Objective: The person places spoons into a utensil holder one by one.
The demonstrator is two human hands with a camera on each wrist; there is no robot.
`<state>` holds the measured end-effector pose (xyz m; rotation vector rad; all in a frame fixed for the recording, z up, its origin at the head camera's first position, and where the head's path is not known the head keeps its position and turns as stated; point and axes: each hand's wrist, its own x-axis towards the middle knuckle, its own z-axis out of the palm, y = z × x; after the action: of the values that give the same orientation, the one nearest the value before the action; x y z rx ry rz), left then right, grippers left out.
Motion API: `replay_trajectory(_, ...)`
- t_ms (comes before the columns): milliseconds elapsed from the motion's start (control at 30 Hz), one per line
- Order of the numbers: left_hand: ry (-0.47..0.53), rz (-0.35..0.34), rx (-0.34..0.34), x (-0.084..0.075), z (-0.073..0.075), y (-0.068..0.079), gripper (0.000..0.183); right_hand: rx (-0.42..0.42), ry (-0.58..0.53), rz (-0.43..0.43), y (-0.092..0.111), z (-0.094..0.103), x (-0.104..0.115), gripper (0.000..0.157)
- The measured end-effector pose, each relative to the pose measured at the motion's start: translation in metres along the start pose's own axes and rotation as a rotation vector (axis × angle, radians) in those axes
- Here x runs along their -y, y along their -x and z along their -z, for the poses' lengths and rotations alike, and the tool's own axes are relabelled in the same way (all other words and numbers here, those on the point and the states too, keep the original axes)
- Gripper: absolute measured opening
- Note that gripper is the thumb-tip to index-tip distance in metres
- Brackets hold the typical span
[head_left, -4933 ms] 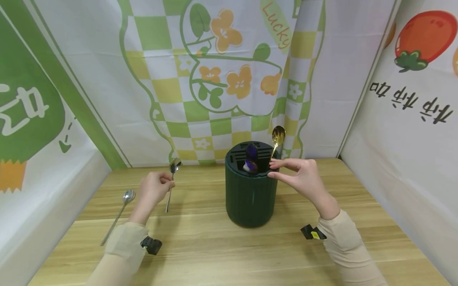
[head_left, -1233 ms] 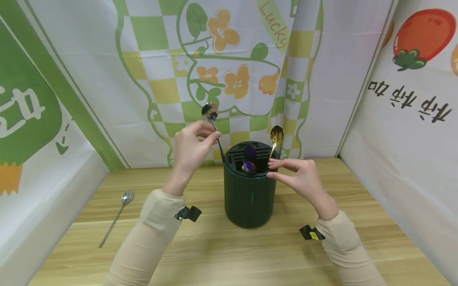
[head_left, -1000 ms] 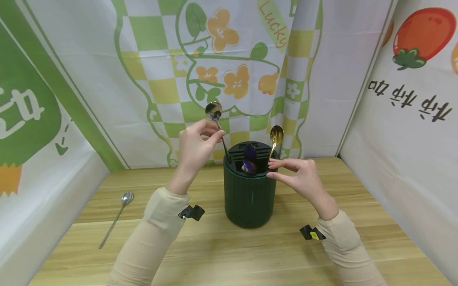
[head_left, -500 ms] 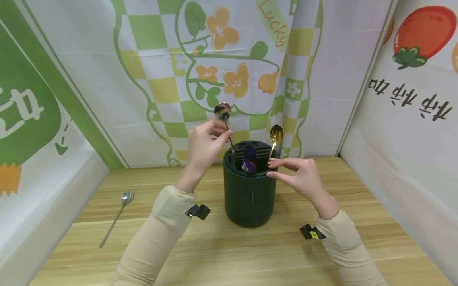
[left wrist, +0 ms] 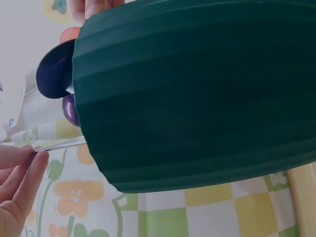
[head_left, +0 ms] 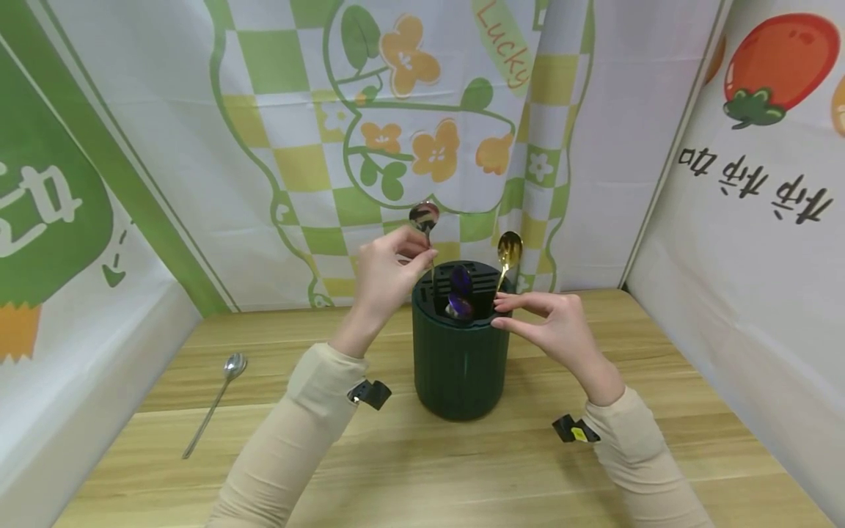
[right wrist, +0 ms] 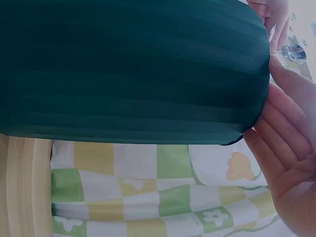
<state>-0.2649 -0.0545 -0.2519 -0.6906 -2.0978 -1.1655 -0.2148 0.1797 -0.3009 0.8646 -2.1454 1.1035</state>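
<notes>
My left hand (head_left: 391,270) pinches a silver spoon (head_left: 425,214) bowl up by its handle. The handle's lower end reaches into the left part of the dark green utensil holder (head_left: 461,374). On the holder's right side, my right hand (head_left: 553,328) holds the rim with thumb and fingertips; the right wrist view shows those fingers (right wrist: 281,126) spread against the rim. Just past these fingertips a gold spoon (head_left: 510,249) stands in the holder. Two purple spoons (head_left: 460,306) sit in its front compartment. In the left wrist view a dark purple bowl (left wrist: 55,70) juts beyond the rim.
Another silver spoon (head_left: 214,407) lies on the wooden table (head_left: 422,477) to the left. Behind the holder hangs a checked green and yellow cloth (head_left: 304,169). White printed cloth walls (head_left: 733,293) close in both sides.
My left hand has carried the silver spoon from the table's left side up to the holder and right along its rim; its handle end now dips in. My right hand stays at the rim.
</notes>
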Motion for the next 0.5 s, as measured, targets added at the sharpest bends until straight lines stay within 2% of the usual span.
replay_trajectory(500,0.0,0.0,0.071,0.0062,0.0003,0.0039,0.012,0.0,0.005,0.001,0.0003,-0.0001,0.0021,0.017)
